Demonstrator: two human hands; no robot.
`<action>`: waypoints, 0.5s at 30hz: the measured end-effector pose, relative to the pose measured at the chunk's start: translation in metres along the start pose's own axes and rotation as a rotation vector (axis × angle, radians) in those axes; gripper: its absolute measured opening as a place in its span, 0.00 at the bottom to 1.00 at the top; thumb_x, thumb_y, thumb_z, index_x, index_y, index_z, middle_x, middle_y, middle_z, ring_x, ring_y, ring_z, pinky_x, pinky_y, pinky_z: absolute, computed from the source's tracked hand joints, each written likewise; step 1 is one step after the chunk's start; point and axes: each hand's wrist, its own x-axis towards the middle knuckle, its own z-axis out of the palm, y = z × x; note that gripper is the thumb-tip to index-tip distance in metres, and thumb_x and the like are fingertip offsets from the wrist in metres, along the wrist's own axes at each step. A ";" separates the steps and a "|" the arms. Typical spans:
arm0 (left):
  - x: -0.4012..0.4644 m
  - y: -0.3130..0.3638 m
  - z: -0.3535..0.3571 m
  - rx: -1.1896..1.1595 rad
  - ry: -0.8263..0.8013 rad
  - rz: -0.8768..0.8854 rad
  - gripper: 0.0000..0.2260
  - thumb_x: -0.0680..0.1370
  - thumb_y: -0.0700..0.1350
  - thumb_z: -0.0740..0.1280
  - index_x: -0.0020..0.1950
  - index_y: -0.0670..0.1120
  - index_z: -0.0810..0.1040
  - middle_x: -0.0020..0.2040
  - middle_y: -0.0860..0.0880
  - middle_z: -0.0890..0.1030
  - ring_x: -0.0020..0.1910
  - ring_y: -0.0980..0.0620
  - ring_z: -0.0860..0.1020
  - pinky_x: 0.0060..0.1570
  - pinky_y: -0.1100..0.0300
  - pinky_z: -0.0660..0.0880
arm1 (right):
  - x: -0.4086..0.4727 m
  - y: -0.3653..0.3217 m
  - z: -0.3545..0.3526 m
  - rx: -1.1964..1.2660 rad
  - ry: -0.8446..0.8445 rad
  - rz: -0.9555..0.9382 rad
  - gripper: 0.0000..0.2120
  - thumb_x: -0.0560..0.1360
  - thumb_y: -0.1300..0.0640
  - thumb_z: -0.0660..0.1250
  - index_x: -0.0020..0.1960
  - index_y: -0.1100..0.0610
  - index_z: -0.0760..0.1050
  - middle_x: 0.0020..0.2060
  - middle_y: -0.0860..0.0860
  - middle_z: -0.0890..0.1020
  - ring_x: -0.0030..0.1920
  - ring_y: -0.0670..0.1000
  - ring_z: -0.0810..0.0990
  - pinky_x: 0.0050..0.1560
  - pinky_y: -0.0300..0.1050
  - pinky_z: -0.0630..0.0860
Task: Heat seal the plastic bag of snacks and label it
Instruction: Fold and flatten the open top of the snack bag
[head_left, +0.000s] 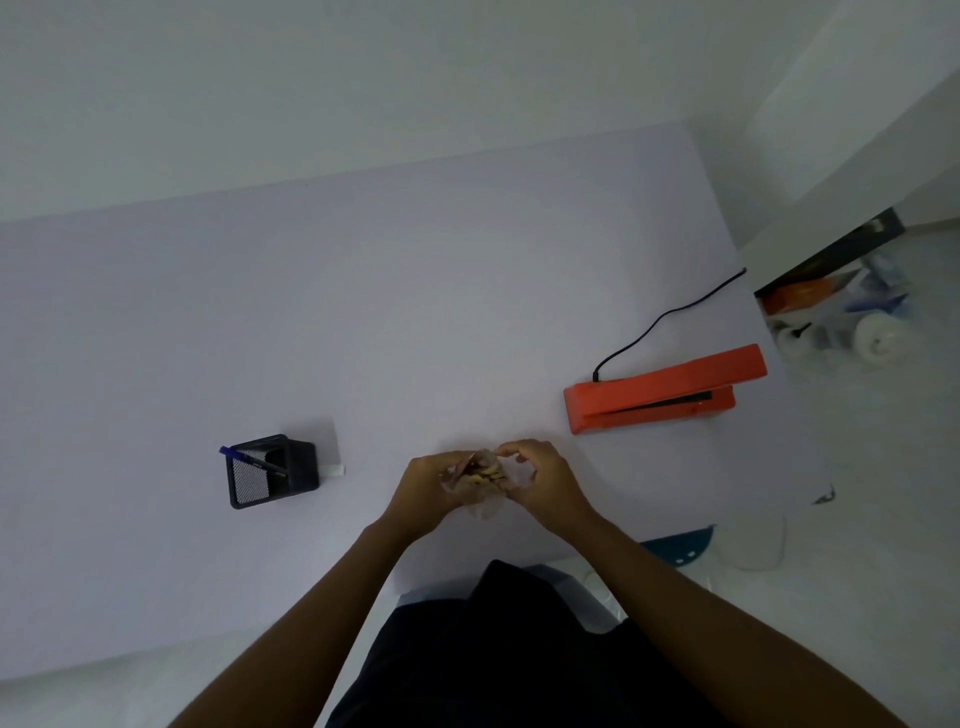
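Note:
A small clear plastic bag of snacks (484, 475) with pale biscuits inside sits between both hands, just above the white table (363, 312). My left hand (428, 486) grips its left side and my right hand (540, 480) pinches its top right edge. Much of the bag is hidden by my fingers. An orange heat sealer (660, 392) lies to the right and a little farther away, its jaw slightly apart and a black cord (670, 312) running off toward the back right. A black mesh pen holder (272, 470) with a blue pen (249, 460) stands to the left.
A small white object (336, 471) lies just behind the pen holder. Off the table's right edge are a shelf with clutter and white rolls (841, 312). A blue perforated item (680, 551) shows near the table's front right edge.

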 end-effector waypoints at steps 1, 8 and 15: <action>0.001 -0.004 -0.001 0.006 -0.009 -0.013 0.10 0.74 0.45 0.76 0.55 0.47 0.85 0.47 0.51 0.86 0.46 0.54 0.84 0.49 0.53 0.82 | 0.000 -0.001 0.001 0.011 -0.011 -0.018 0.20 0.68 0.52 0.79 0.57 0.55 0.81 0.50 0.41 0.81 0.50 0.39 0.76 0.48 0.28 0.71; 0.006 -0.001 0.001 0.001 0.032 0.013 0.10 0.72 0.46 0.77 0.53 0.50 0.87 0.46 0.57 0.87 0.42 0.64 0.83 0.45 0.67 0.78 | 0.002 -0.005 -0.001 0.099 -0.017 -0.036 0.06 0.72 0.63 0.76 0.47 0.64 0.86 0.41 0.56 0.87 0.43 0.50 0.86 0.49 0.42 0.80; 0.008 -0.007 -0.004 -0.221 0.024 -0.098 0.07 0.76 0.41 0.73 0.53 0.44 0.87 0.47 0.49 0.87 0.46 0.55 0.85 0.48 0.63 0.80 | 0.005 0.004 -0.008 0.211 -0.086 0.183 0.09 0.75 0.60 0.74 0.54 0.59 0.85 0.49 0.50 0.87 0.51 0.44 0.86 0.57 0.40 0.81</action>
